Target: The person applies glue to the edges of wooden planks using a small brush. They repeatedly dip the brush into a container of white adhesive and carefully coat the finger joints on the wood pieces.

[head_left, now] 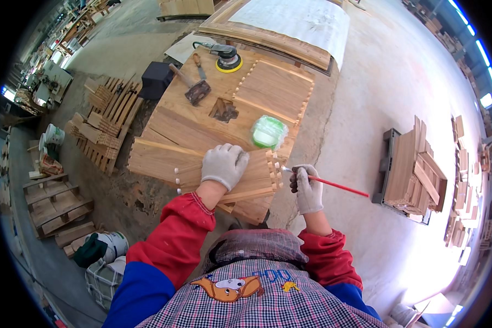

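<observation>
The person stands over a tabletop (202, 117) stacked with wooden boards whose ends are cut into finger-like teeth. The left hand (224, 164), in a white work glove, lies flat and spread on the top board (240, 183), pressing it down near the toothed end. The right hand (307, 188), gloved too, is closed around a thin red-handled brush (333, 185), held like a pen.

The brush runs nearly level, its long axis from about 3 o'clock at the handle end to 9 o'clock at the tip, with the handle dipping slightly lower. The pale bristles (286, 170) point left and touch, or sit just beside, the teeth at the board's right end (274, 169). The board itself lies with its long axis from 9 to 3 o'clock, tilted a little, toothed end toward the brush.

As far as I can judge, the brushing of this joint is in progress: I cannot tell which teeth are already coated. A green tub (268, 132) in clear wrap sits at about 12 o'clock from the brush tip, near it. Farther up the tabletop lie a hammer (190, 85), a scraper (199, 64) and a yellow-padded sander (227, 57), all well apart from the hands. More toothed boards lie under and beyond the one being held, apparently not yet worked.
</observation>
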Tool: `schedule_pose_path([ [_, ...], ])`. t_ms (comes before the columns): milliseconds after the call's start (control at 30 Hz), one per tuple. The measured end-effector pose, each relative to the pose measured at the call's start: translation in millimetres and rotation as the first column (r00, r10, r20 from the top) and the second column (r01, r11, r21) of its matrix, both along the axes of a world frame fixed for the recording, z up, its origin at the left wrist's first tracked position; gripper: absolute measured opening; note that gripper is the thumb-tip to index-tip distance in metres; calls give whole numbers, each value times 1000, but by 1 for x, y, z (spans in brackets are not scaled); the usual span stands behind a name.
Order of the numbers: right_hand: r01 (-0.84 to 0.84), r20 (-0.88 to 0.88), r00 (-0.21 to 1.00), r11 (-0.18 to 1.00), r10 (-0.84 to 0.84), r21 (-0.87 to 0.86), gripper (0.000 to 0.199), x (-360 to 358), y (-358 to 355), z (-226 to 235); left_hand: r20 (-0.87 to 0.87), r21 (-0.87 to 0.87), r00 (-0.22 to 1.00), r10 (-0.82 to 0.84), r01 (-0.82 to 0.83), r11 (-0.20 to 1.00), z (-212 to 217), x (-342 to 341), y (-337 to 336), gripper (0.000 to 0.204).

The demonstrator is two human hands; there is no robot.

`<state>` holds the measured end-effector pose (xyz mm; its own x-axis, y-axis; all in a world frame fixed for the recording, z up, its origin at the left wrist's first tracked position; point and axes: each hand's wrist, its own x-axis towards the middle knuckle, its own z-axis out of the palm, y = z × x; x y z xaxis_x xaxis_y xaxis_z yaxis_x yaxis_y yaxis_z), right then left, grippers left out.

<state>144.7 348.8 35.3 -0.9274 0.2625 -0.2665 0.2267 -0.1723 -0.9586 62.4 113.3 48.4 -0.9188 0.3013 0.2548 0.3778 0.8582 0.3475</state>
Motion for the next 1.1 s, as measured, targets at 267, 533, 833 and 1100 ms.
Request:
schedule_pose_path([
  [267,-84,-96,992,996,81,-27,19,4,-1,11,82,-80,997,4,3,997,10,0,2,25],
  [533,-127,-130,984,991,123,-28,18,12,-2,10,43,-8,999,-2,3,1000,1,0,-2,23],
  [833,-118,-70,991,992,115,-36,17,13,-7,5,51,-9,999,-4,5,1000,1,0,-2,24],
  [1100,-124,-120,982,976,147,179,19,11,-4,-3,57,5,998,-11,10,1000,2,0,-1,23],
])
